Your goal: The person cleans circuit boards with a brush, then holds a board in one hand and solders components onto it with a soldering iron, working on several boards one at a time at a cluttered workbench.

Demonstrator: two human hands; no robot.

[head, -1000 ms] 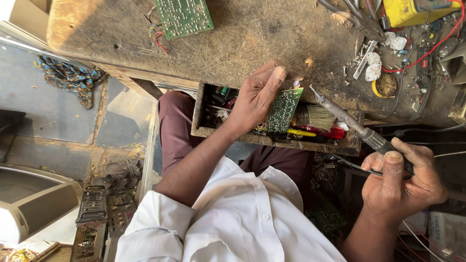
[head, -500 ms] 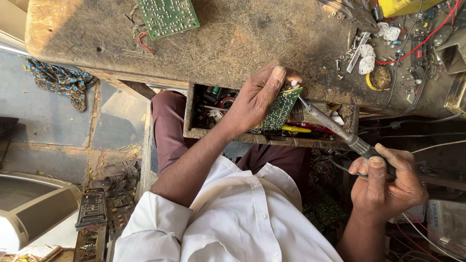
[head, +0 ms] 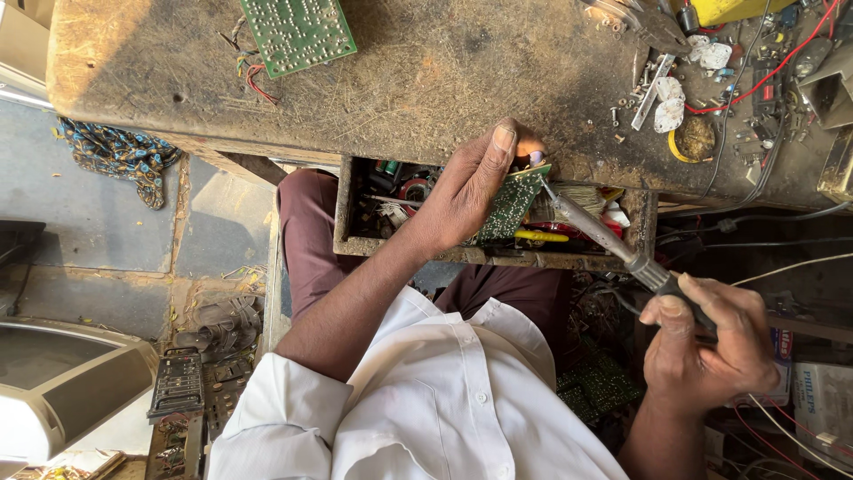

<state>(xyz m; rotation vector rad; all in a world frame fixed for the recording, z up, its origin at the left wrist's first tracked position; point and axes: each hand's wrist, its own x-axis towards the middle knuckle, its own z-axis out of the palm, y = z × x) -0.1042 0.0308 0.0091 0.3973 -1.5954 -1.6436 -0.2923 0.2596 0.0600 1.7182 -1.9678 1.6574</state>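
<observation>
Left hand [head: 466,187] raised above an open drawer [head: 355,242], fingers curled, thumb up, pinching a small green board [head: 509,206] by its edge. Board tilted, its far corner close under the bench [head: 426,80] edge.

Right hand [head: 711,342] lower right, closed in a fist around the dark handle of a soldering iron [head: 613,244]. Iron slanted up and left, metal shaft long and grey, tip at the board's upper right corner; touching or just short, cannot tell.

Below the board, inside the drawer: a yellow-handled tool [head: 540,236], a red piece, a bristle brush [head: 582,197] and tangled parts, packed close together. Drawer front scuffed and grimy, set under the near edge of the bench.

Between the arms, a white shirt [head: 418,409] with buttons, sleeve rolled on the left arm. Maroon trousers [head: 306,240] showing left of the drawer and beneath it.

Bench worn, brown, scratched. On its far left, a larger green circuit board [head: 298,31] lying flat with red and yellow wires trailing from its left edge. On its far right, clutter: a metal strip, white scraps, a round yellow-rimmed tin [head: 693,140], red cable [head: 773,67], black cables running off right, a yellow casing [head: 733,9] at the top edge.

Left of the bench, on the floor, a patterned cloth [head: 115,151]. Near left, a grey plastic casing [head: 53,387] and a black grille [head: 178,384] among scrap.
</observation>
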